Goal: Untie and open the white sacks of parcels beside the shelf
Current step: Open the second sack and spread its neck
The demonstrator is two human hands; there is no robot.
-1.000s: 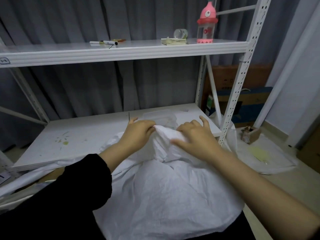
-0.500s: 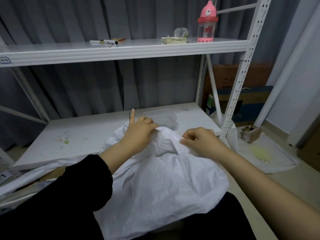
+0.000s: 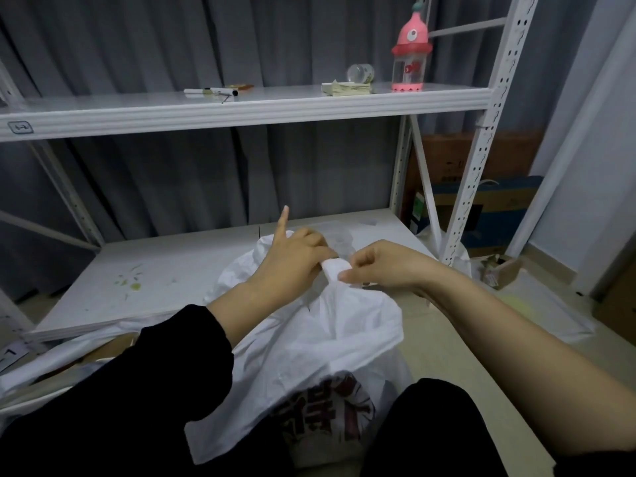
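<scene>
A white sack with red and black printing low on its front stands between my knees, in front of the low shelf. Its top is gathered into a narrow twisted neck. My left hand grips that neck from the left, with the index finger sticking straight up. From the right, my right hand pinches the same neck with curled fingers. What the sack holds is hidden.
The white metal shelf rack has a low board and an upper board carrying pens, a paper stack, a jar and a pink bottle. Another white sack, a small box and cardboard boxes lie right of the upright.
Both hands have drawn the loose sack top together into a tight neck and lifted it. The sack has narrowed and its printed front now shows.
</scene>
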